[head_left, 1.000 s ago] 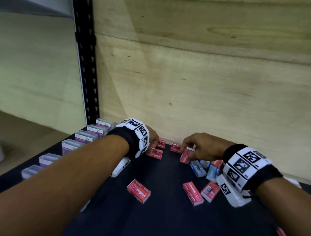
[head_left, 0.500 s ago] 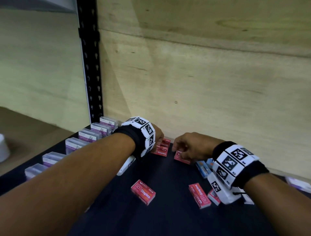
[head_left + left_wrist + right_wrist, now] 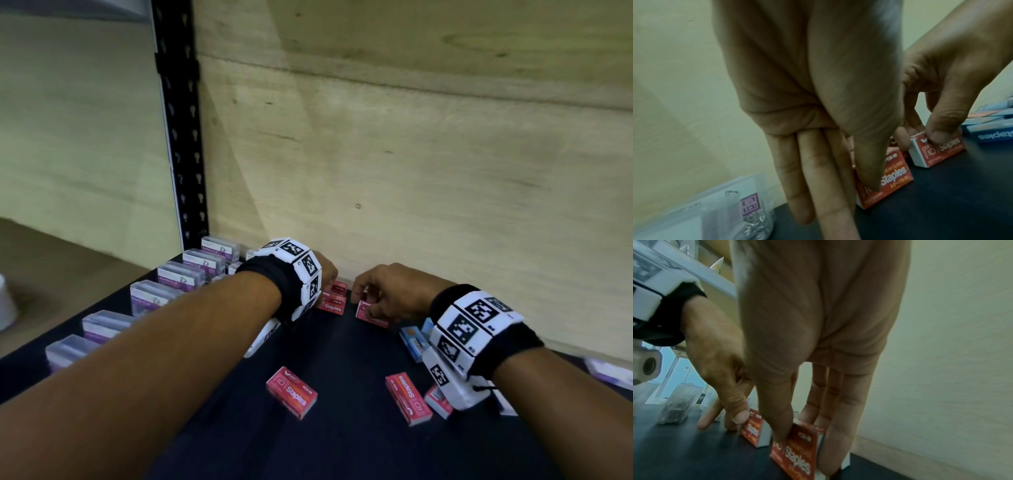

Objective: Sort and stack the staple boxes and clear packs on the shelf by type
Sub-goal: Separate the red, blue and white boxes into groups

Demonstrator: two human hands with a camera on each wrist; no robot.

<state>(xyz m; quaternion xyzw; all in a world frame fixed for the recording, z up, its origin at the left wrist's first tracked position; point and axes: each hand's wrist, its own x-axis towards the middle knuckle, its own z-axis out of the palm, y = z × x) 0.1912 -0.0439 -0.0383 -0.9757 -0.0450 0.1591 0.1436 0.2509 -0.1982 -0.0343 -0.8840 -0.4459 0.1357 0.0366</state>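
Observation:
Red staple boxes (image 3: 334, 302) sit stacked by the back wall, and my left hand (image 3: 328, 278) rests at them. Its fingers (image 3: 809, 186) point straight down and the thumb touches the front red box (image 3: 894, 177). Just to the right, my right hand (image 3: 363, 295) pinches another red staple box (image 3: 370, 313) between thumb and fingers, with the box standing on the dark shelf (image 3: 342, 445). The right wrist view shows that box (image 3: 797, 456) close up. Clear packs (image 3: 191, 274) line the left edge.
Loose red staple boxes (image 3: 292, 392) (image 3: 408, 399) lie nearer me on the shelf. Blue staple boxes (image 3: 412, 339) lie under my right wrist. A plywood wall (image 3: 411, 171) closes the back and a black upright (image 3: 178, 137) stands at the left corner.
My right hand has slid its red box leftward, closer to the stack at my left hand. The left hand stays at the stack.

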